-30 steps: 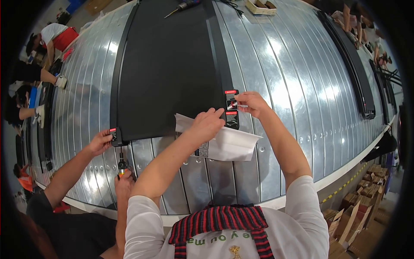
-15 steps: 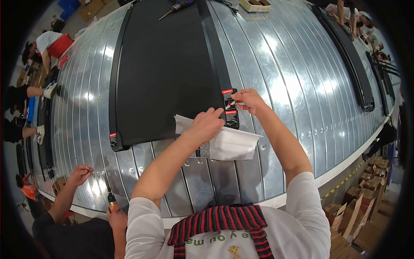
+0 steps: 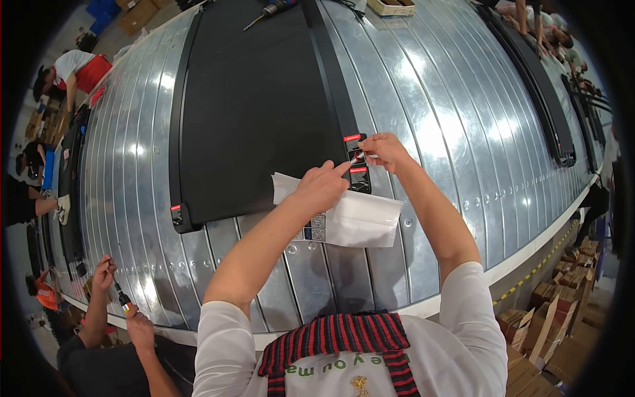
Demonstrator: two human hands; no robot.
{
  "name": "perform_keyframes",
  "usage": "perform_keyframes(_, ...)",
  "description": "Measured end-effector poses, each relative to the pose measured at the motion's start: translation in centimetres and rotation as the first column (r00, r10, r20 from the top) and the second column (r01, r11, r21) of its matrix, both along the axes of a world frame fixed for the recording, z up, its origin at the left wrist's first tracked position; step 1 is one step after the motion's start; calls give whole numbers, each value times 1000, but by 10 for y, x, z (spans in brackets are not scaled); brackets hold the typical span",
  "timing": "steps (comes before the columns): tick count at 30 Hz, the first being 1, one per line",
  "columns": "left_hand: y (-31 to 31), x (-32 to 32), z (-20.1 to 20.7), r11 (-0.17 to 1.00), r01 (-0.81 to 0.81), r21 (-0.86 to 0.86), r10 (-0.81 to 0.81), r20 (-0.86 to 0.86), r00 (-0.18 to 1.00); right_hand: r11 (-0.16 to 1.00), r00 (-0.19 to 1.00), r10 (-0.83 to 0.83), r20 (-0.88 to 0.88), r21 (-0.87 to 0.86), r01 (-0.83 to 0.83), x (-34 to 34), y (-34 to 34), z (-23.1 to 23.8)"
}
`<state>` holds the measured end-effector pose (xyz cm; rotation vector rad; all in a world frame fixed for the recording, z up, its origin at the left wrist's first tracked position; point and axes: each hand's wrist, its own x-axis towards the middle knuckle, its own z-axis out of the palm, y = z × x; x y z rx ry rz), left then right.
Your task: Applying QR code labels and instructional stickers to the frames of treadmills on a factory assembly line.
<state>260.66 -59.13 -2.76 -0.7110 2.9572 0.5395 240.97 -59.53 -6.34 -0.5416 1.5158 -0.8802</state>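
A long black panel [image 3: 254, 119] with raised side rails lies across the ridged metal table. On the near right corner of its rail are a black-and-red upper label [image 3: 352, 143] and a similar lower label [image 3: 359, 178]. My right hand [image 3: 387, 152] pinches the edge of the upper label from the right; a thin pale edge shows at the fingertips. My left hand [image 3: 323, 186] reaches its index finger onto the labels, the other fingers curled over a creased white label sheet [image 3: 364, 221]. Part of that sheet is hidden under my left hand and forearm.
At lower left a co-worker's hands hold a power screwdriver [image 3: 124, 301]. Another drill [image 3: 268, 12] lies on the panel's far end, near a shallow box [image 3: 391, 8]. Black rails [image 3: 529, 86] lie at right; cardboard boxes [image 3: 549, 317] stand beyond the table edge.
The panel corner and both my hands have shifted slightly right. My left index finger now reaches farther onto the labels. The co-worker's hands and screwdriver have moved left.
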Motion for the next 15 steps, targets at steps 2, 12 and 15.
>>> perform_keyframes(2, -1, 0, -1, 1000, -1, 26, 1, 9, 1000, 1000, 1000, -4, -5, -8, 4, 0, 0, 0)
perform_keyframes(12, -2, -2, -10, 999, 19, 31, -19, 4, 1000, 991, 925, 27, -379, -108, -73, 8, -2, -14)
perform_keyframes(15, -4, -2, -13, 1000, 18, -2, -18, -15, 1000, 928, 471, 41, -881, -141, -344, 8, 1, -11)
